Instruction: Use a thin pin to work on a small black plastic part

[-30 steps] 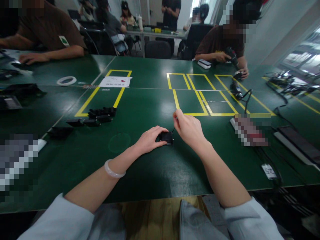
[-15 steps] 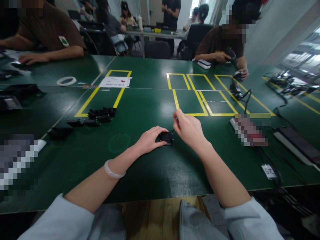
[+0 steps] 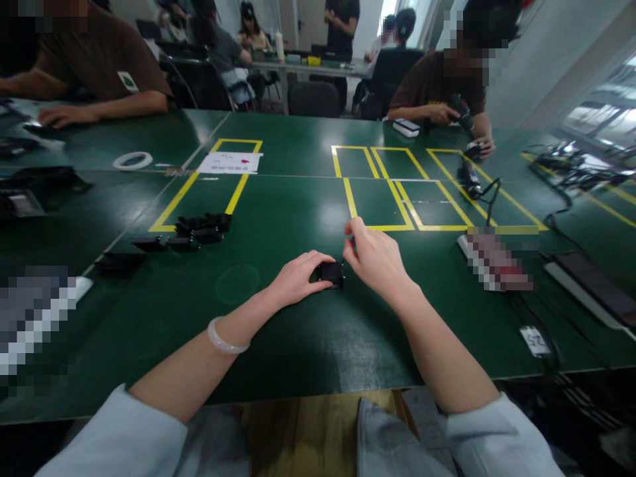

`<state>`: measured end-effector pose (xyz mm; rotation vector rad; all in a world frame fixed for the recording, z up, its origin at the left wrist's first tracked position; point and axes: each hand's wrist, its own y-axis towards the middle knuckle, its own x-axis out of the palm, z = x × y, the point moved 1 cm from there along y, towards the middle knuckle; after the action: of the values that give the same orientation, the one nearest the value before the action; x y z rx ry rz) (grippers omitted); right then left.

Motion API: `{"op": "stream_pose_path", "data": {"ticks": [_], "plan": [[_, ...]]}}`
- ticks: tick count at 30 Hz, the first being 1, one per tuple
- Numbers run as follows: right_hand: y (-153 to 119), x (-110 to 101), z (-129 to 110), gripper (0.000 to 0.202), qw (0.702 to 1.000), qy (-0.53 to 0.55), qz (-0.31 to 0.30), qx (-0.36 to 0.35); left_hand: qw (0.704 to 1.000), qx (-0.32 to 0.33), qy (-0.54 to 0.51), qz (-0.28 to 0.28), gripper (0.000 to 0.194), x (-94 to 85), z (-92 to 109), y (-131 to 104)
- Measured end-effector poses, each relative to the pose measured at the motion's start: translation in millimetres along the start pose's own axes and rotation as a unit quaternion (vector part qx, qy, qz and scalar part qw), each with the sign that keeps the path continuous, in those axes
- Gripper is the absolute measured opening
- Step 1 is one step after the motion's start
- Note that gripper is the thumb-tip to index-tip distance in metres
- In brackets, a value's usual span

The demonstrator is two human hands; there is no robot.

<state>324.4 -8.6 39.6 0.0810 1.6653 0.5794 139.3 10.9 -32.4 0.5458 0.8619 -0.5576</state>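
In the head view, my left hand (image 3: 298, 278) grips a small black box-shaped part (image 3: 332, 274) from its left side, thumb in front and fingers behind. The part rests on the green table and has small shiny points at its right edge. My right hand (image 3: 375, 255) is closed in a pinch just right of the part. From it a thin dark tool (image 3: 343, 261) reaches down to the part's right back corner; most of the tool is hidden by the fingers, so its exact kind is unclear.
Several black parts (image 3: 199, 232) lie to the left. A roll of tape (image 3: 132, 160) and a paper sheet (image 3: 228, 163) lie farther back. On the right are a pixelated device (image 3: 497, 262) and cables. Across the table, a co-worker (image 3: 442, 93) holds a dark power tool (image 3: 461, 111).
Both hands stay in almost the same place around the black part. My right fingers have turned very slightly at the thin tool.
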Motion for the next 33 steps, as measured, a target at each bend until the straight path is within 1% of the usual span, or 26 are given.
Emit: {"op": "stream_pose_path", "data": {"ticks": [5, 8, 12, 17, 20, 24, 26, 28, 30, 33], "plan": [[1.7, -1.2, -0.1, 0.031, 0.999, -0.042, -0.016, 0.013, 1.000, 0.001, -0.003, -0.001, 0.038, -0.1, -0.3, 0.2], [1.1, -3.1, -1.2, 0.027, 0.999, -0.049, -0.013, 0.004, 1.000, 0.000, -0.007, 0.000, 0.038, -0.1, -0.3, 0.2], [-1.5, -5.2, -2.3, 0.020, 1.000, -0.029, -0.003, -0.013, 1.000, 0.000, -0.004, 0.002, 0.037, -0.1, -0.3, 0.1], [-1.4, -2.0, -1.5, 0.035, 0.999, -0.041, 0.000, 0.000, 1.000, -0.003, -0.004, 0.000, 0.037, -0.2, 0.1, 0.2], [-0.7, -0.2, -1.4, 0.030, 0.999, -0.041, 0.002, 0.014, 1.000, -0.002, -0.007, 0.000, 0.038, -1.0, 0.7, 0.4], [-1.5, -0.6, -1.6, 0.019, 1.000, -0.011, 0.013, 0.006, 1.000, 0.002, -0.005, 0.001, 0.037, -1.4, 0.8, 0.5], [-1.7, -1.0, -1.3, 0.022, 1.000, -0.009, 0.008, 0.007, 1.000, 0.004, -0.003, 0.003, 0.037, -0.9, 0.4, 0.4], [-1.2, -1.4, -1.0, 0.030, 1.000, -0.027, -0.003, 0.015, 1.000, 0.004, -0.005, 0.005, 0.037, -0.2, -0.2, 0.2], [-0.5, -1.8, -1.1, 0.033, 0.999, -0.046, -0.010, 0.026, 1.000, 0.004, -0.009, 0.005, 0.037, 0.2, -0.6, 0.0], [0.0, -1.8, -1.6, 0.025, 0.999, -0.038, -0.006, 0.029, 1.000, 0.002, -0.010, 0.002, 0.037, 0.2, -0.5, -0.1]]}}
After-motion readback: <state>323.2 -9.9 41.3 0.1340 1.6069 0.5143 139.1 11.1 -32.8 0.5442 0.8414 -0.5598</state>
